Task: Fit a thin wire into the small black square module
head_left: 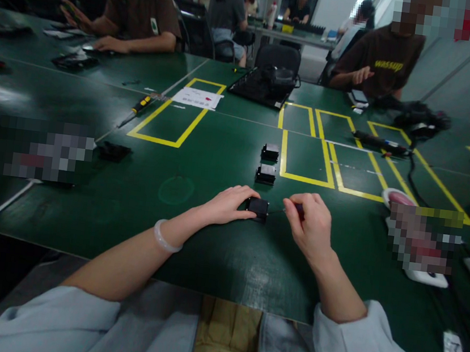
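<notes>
On the green table, a small black servo-like block (259,208) lies flat in front of me. My left hand (234,204) grips it from the left, with the thumb at its near side and the fingers at its far side. To the right of the block, my right hand (311,222) is closed around the dark handle of a thin screwdriver (275,212). Its shaft points left, with the tip at or near the block's right side; contact is too small to tell. Beyond the held block stand a second black block (266,174) and a third black block (270,152), in line.
Yellow tape outlines (306,179) mark the table (207,264). A yellow-and-black screwdriver (141,105) and a paper sheet (197,98) lie at left. At right are a white-edged phone-like object (428,277), a black tool (380,142) and cables. Other people sit across the table.
</notes>
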The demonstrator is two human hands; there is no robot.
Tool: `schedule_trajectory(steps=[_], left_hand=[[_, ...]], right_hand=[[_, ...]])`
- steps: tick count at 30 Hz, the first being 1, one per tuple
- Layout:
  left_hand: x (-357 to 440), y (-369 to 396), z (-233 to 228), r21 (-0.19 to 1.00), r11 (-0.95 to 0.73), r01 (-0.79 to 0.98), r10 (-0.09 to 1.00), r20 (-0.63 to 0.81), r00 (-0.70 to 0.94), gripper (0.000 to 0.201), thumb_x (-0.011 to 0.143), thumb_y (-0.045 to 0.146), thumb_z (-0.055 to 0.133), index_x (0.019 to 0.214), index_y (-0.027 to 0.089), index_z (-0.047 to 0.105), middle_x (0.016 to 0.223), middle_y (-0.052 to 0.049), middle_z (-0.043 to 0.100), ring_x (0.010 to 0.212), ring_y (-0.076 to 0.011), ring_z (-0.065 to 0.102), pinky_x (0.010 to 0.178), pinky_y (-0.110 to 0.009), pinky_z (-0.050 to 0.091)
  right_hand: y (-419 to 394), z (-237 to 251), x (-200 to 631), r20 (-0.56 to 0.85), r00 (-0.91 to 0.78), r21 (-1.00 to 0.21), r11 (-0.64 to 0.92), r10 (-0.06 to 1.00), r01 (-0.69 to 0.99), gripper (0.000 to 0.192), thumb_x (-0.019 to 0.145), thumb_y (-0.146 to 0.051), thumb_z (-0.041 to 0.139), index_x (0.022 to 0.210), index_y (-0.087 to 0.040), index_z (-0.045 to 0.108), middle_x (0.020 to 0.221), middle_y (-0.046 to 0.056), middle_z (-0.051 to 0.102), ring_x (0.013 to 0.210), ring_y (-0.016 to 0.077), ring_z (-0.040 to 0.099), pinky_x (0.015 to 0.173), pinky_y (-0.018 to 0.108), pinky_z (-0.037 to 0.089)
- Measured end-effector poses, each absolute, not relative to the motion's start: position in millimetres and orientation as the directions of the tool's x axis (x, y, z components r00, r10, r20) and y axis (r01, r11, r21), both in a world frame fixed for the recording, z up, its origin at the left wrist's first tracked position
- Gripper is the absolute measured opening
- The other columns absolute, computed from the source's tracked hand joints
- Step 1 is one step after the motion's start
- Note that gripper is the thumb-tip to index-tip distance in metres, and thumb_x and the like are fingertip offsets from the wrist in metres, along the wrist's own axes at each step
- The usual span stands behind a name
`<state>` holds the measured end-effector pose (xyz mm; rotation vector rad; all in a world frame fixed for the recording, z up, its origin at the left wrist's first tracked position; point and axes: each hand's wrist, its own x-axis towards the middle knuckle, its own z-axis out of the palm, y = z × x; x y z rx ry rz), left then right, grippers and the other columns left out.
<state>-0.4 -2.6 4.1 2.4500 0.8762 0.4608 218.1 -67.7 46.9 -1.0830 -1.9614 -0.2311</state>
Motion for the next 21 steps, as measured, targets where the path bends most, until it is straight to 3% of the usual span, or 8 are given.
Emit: schedule_trajectory(steps=[10,21], left_hand=[[-1.0,-1.6,0.8,0.553,-0.677,0.485,0.657,0.158,0.737,0.037,0.089,0.043,0.061,0.119,0.021,0.055,0.113,-0.007,0.060,0.103,-0.0238,0.056,0.088,-0.035,0.044],[-1.6,-1.6,-0.1,0.549,-0.678,0.488,0.657,0.157,0.737,0.036,0.090,0.043,0.060,0.118,0.022,0.054,0.113,-0.007,0.060,0.103,-0.0241,0.056,0.088,-0.036,0.044]], right_hand=[[-67.5,43.5,218.9,0.737,-0.253,-0.254,0.604,0.627,0.755,0.009,0.092,-0.022,0.053,0.082,-0.022,0.052,0.070,-0.001,0.061,0.060,0.0132,0.050,0.061,0.030,0.038],[-67.2,45.8,218.0,0.766,-0.285,-0.207,0.641,0.576,0.739,0.011,0.090,-0.019,0.057,0.082,-0.022,0.050,0.068,-0.001,0.061,0.059,0.0121,0.051,0.059,0.028,0.039]])
